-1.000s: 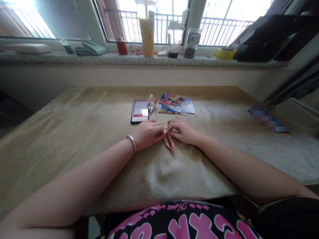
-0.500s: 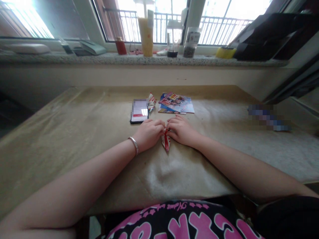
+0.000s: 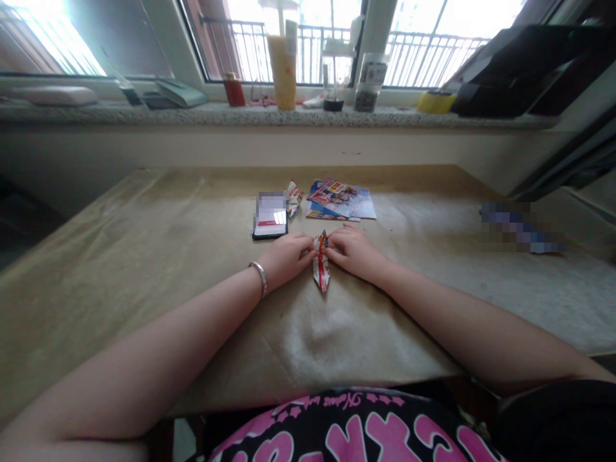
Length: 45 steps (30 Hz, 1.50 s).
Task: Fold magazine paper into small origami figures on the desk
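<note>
A small folded paper piece [image 3: 320,269], red and white, lies on the tan table cover [image 3: 144,256] between both hands, its point towards me. My left hand [image 3: 286,256], with a silver bracelet at the wrist, pinches its left side. My right hand [image 3: 353,251] pinches the right side near the top. Both hands rest on the table, fingers curled together on the paper.
A phone [image 3: 270,216] lies just beyond my left hand, with another folded paper [image 3: 293,196] and a stack of colourful printed sheets [image 3: 341,200] behind. Bottles, jars and a yellow cup [image 3: 283,70] stand on the stone windowsill. A blurred object [image 3: 517,228] lies at the right.
The folded paper has turned from slanting right to pointing straight at me, and it looks narrower. Both hands have shifted slightly upward along it.
</note>
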Each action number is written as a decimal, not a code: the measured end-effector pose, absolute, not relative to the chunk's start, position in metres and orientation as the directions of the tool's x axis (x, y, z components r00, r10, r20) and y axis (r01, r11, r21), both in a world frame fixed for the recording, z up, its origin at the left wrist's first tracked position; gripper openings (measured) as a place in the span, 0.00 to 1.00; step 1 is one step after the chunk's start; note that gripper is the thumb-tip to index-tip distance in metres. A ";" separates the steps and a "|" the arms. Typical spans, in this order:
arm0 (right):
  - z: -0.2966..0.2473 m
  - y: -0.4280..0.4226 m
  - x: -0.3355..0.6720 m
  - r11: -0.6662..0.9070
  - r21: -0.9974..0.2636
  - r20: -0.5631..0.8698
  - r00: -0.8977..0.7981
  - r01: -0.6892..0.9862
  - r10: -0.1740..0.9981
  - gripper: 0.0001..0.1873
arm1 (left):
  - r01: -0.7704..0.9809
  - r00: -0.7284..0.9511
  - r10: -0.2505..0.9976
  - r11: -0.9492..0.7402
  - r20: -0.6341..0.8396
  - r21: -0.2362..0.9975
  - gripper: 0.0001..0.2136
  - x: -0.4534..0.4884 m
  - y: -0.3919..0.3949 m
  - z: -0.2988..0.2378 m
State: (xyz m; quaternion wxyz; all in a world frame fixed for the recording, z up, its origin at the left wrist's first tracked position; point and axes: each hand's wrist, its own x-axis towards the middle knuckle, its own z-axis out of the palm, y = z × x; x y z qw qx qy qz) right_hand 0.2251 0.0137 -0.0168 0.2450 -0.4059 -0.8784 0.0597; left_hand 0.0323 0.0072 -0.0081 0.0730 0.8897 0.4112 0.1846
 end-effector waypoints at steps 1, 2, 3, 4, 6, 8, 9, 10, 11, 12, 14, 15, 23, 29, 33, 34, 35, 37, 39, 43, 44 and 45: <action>-0.017 0.014 0.225 0.656 -0.315 0.387 -0.538 0.686 0.749 0.10 | 0.722 0.574 0.774 -0.633 0.268 0.280 0.09 0.033 0.008 -0.008; -0.018 0.014 0.224 0.649 -0.324 0.389 -0.528 0.689 0.755 0.09 | 0.745 0.549 0.792 -0.609 0.268 0.272 0.10 0.034 0.008 -0.008; -0.018 0.015 0.224 0.643 -0.331 0.389 -0.521 0.691 0.760 0.09 | 0.764 0.535 0.803 -0.593 0.263 0.253 0.11 0.034 0.009 -0.008; -0.018 0.015 0.224 0.638 -0.335 0.387 -0.516 0.694 0.764 0.09 | 0.773 0.532 0.805 -0.589 0.263 0.237 0.11 0.035 0.010 -0.008; -0.018 0.015 0.223 0.631 -0.332 0.386 -0.510 0.701 0.769 0.08 | 0.777 0.530 0.804 -0.588 0.271 0.225 0.11 0.036 0.010 -0.008; -0.018 0.015 0.223 0.626 -0.321 0.385 -0.506 0.711 0.772 0.07 | 0.779 0.530 0.803 -0.588 0.272 0.217 0.11 0.037 0.010 -0.008; -0.017 0.015 0.223 0.622 -0.315 0.383 -0.504 0.716 0.774 0.07 | 0.779 0.534 0.800 -0.591 0.274 0.209 0.11 0.037 0.010 -0.008; -0.017 0.015 0.223 0.617 -0.310 0.379 -0.501 0.723 0.778 0.07 | 0.777 0.538 0.796 -0.596 0.277 0.202 0.11 0.037 0.009 -0.008; -0.017 0.014 0.223 0.609 -0.307 0.374 -0.496 0.731 0.784 0.06 | 0.777 0.537 0.794 -0.597 0.285 0.200 0.11 0.037 0.008 -0.007; -0.017 0.014 0.223 0.601 -0.306 0.368 -0.490 0.739 0.790 0.06 | 0.776 0.530 0.794 -0.595 0.297 0.207 0.10 0.037 0.007 -0.007; -0.017 0.014 0.223 0.586 -0.311 0.358 -0.479 0.748 0.801 0.06 | 0.771 0.514 0.797 -0.592 0.317 0.236 0.08 0.037 0.004 -0.006; -0.017 0.014 0.224 0.582 -0.316 0.355 -0.475 0.750 0.805 0.06 | 0.763 0.517 0.793 -0.598 0.323 0.245 0.07 0.037 0.003 -0.006; -0.015 0.014 0.226 0.554 -0.304 0.362 -0.444 0.775 0.820 0.06 | 0.678 0.664 0.675 -0.725 0.323 0.119 0.10 0.031 0.002 -0.008; -0.014 0.014 0.225 0.530 -0.325 0.354 -0.419 0.784 0.836 0.06 | 0.645 0.694 0.640 -0.756 0.331 0.110 0.12 0.029 0.003 -0.009; -0.016 0.015 0.226 0.515 -0.370 0.382 -0.378 0.773 0.843 0.03 | 0.629 0.705 0.627 -0.768 0.331 0.115 0.12 0.030 0.002 -0.009; -0.017 0.016 0.226 0.517 -0.373 0.394 -0.373 0.770 0.840 0.03 | 0.628 0.705 0.627 -0.769 0.333 0.117 0.13 0.031 0.002 -0.009; -0.018 0.016 0.227 0.522 -0.370 0.404 -0.373 0.769 0.835 0.03 | 0.628 0.704 0.625 -0.770 0.337 0.117 0.13 0.031 0.002 -0.009; -0.019 0.018 0.228 0.533 -0.359 0.419 -0.378 0.766 0.826 0.05 | 0.625 0.705 0.622 -0.772 0.340 0.117 0.12 0.031 0.002 -0.009; -0.020 0.018 0.228 0.536 -0.356 0.423 -0.379 0.766 0.823 0.05 | 0.626 0.704 0.624 -0.771 0.339 0.119 0.12 0.031 0.002 -0.009; -0.017 0.013 0.227 0.533 -0.318 0.430 -0.382 0.784 0.818 0.05 | 0.625 0.708 0.624 -0.772 0.331 0.117 0.12 0.031 0.002 -0.010; -0.015 0.011 0.226 0.530 -0.292 0.434 -0.383 0.796 0.815 0.05 | 0.624 0.711 0.622 -0.773 0.330 0.112 0.12 0.032 0.002 -0.009; -0.014 0.009 0.226 0.526 -0.261 0.441 -0.384 0.810 0.811 0.05 | 0.624 0.712 0.620 -0.774 0.329 0.108 0.12 0.032 0.002 -0.009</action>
